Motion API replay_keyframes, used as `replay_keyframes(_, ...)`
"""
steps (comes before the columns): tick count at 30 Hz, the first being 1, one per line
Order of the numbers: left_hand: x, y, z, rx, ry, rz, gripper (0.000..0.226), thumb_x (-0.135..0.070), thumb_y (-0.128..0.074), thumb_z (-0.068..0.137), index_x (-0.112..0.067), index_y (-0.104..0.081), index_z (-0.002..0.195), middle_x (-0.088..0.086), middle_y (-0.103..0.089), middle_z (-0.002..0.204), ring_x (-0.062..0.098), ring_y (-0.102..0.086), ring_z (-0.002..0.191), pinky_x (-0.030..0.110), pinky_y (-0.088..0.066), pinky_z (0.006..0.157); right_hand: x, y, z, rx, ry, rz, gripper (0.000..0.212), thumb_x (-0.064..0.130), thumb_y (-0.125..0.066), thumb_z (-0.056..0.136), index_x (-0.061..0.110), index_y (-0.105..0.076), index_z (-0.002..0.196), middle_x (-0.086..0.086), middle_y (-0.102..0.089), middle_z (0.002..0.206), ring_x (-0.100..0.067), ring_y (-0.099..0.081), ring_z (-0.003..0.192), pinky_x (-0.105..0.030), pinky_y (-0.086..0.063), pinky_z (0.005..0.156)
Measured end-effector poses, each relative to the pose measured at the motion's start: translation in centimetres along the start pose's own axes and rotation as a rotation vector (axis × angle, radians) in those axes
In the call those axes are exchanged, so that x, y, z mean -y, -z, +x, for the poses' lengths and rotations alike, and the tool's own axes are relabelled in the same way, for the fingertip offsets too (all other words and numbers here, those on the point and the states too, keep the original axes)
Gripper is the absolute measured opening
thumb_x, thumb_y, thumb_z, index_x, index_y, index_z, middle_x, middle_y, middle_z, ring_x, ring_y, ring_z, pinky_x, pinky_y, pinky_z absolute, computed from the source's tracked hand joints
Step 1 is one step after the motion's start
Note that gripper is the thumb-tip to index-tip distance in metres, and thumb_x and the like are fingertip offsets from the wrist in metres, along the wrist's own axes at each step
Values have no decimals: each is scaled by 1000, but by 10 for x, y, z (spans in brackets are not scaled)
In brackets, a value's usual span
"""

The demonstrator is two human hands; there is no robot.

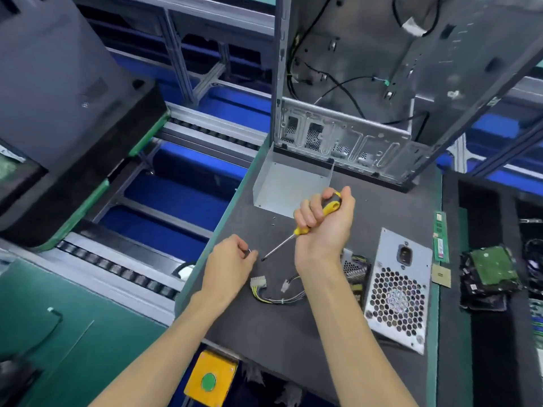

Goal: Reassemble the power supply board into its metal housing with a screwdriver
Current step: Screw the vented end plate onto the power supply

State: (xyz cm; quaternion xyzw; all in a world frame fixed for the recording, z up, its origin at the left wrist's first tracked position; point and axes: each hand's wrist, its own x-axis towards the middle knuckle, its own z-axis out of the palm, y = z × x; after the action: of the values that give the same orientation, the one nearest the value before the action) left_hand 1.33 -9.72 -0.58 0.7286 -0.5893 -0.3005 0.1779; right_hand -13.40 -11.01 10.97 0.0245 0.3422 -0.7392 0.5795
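My right hand (324, 227) is closed around a yellow-and-black screwdriver (305, 227), shaft angled down-left, tip just above the dark mat. My left hand (227, 264) pinches a small screw (249, 251) between thumb and fingertip, a short way left of the tip. The power supply housing (399, 289), a grey metal box with a honeycomb fan grille and a socket, lies to the right of my right forearm; its board is mostly hidden behind my wrist. Its cable bundle (279, 293) with white connectors trails between my arms. A bent metal cover (289, 186) lies behind my hands.
An open computer case (382, 83) stands upright at the back of the mat. Loose screws (273, 221) lie near the cover. Memory sticks (440, 236), a small chip (441, 275) and hard drives (490, 268) sit at the right. A conveyor runs along the left; a yellow button box (210, 378) hangs below the mat's front edge.
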Motion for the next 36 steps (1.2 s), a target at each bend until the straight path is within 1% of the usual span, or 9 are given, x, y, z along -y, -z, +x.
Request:
replay_keyframes(6, 5, -9, 13, -2, -89, 79, 14, -18, -66, 88, -22, -59, 77, -9, -61, 73, 14, -59, 72, 32, -47, 64, 1, -2, 12, -17, 7, -17, 42, 37, -42, 107, 19, -49, 69, 6, -25, 53, -10, -20, 42, -22, -22, 37)
replay_keyframes(10, -3, -6, 16, 69, -183, 173, 15, -13, -61, 87, -22, -61, 75, -8, -61, 78, 13, -58, 75, 26, -42, 63, 11, -3, 13, -20, 40, 6, 42, 37, -43, 107, 18, -50, 70, 5, -26, 54, -10, -20, 43, -22, -21, 39)
replay_keyframes(13, -26, 5, 13, 202, -66, -149, 11, -15, -68, 82, -23, -68, 74, -6, -70, 69, 7, -67, 68, 23, -51, 65, 29, -3, 11, -8, 66, 42, 41, 37, -44, 106, 19, -50, 70, 5, -24, 56, -11, -18, 45, -23, -20, 39)
replay_keyframes(15, -49, 17, 6, 350, 42, -547, 5, -13, -74, 78, -17, -73, 76, 5, -75, 73, 19, -73, 70, 31, -59, 72, 46, -2, 9, 8, 103, 91, 40, 37, -43, 106, 19, -49, 71, 5, -22, 56, -11, -17, 45, -23, -21, 39)
replay_keyframes(18, -83, 31, -9, 553, 77, -977, 10, -4, -78, 79, -7, -77, 89, 19, -75, 84, 26, -73, 76, 29, -60, 71, 75, 3, 4, 36, 183, 169, 40, 35, -41, 106, 18, -49, 70, 5, -22, 54, -11, -16, 44, -23, -21, 38)
replay_keyframes(25, -140, 29, -57, 797, 34, -1130, 22, -13, -74, 77, -4, -80, 95, 19, -74, 89, 26, -74, 81, 29, -60, 74, 133, 28, -20, 88, 351, 286, 41, 33, -38, 106, 18, -47, 69, 5, -21, 51, -11, -15, 42, -23, -21, 35)
replay_keyframes(31, -169, 17, -91, 784, -43, -1103, 16, -9, -78, 77, -4, -80, 92, 22, -75, 90, 30, -75, 84, 27, -60, 76, 164, 55, -42, 84, 414, 357, 42, 31, -36, 105, 18, -46, 67, 5, -20, 50, -11, -14, 41, -24, -21, 33)
replay_keyframes(33, -176, 9, -105, 671, -164, -1012, 8, -4, -77, 83, -8, -80, 89, 19, -76, 85, 31, -76, 81, 26, -59, 75, 171, 63, -49, 79, 443, 378, 43, 32, -36, 105, 17, -46, 67, 5, -20, 50, -11, -15, 40, -24, -20, 34)
replay_keyframes(36, -183, -4, -127, 430, -403, -828, 14, -1, -76, 86, -16, -78, 86, 7, -77, 78, 22, -77, 75, 20, -58, 71, 182, 76, -56, 18, 461, 455, 43, 33, -37, 104, 18, -46, 65, 6, -20, 50, -11, -14, 40, -23, -18, 33)
